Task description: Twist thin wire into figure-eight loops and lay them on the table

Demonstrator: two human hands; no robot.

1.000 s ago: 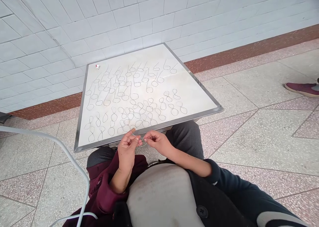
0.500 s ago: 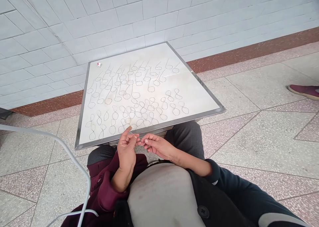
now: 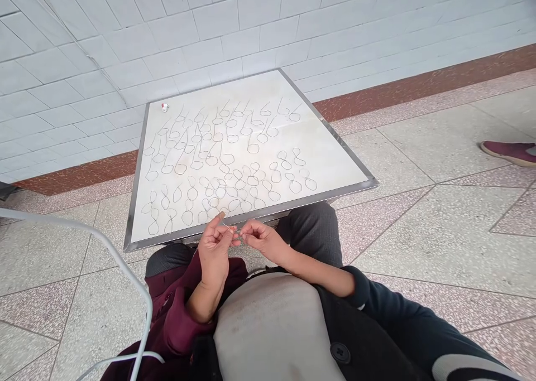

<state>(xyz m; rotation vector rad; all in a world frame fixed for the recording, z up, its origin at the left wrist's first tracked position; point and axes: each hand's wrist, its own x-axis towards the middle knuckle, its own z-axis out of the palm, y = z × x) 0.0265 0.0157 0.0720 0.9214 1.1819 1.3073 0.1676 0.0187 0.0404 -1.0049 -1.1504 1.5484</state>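
Just off the front edge of a white, metal-rimmed table (image 3: 326,152), my two hands meet over my lap. Between them is a thin piece of wire (image 3: 227,225), mostly hidden by the fingers. My left hand (image 3: 215,247) pinches it between thumb and fingers, with the index finger stretched up toward the table edge. My right hand (image 3: 263,241) is closed at the wire's other end, thumb against fingertips. On the table lie several bent wires: single loops with straight tails (image 3: 253,148) farther back, and figure-eight shapes (image 3: 299,157) nearer to me.
A small white and red object (image 3: 164,107) sits at the table's back left corner. Behind the table rises a white tiled wall (image 3: 209,29). A white cable (image 3: 125,269) curves through the left foreground. Another person's dark red shoe (image 3: 506,151) shows at the far right.
My right hand's fingers have shifted and tightened near the left fingertips. The curve of wire seen between the hands earlier now shows less. The things on the table have stayed put.
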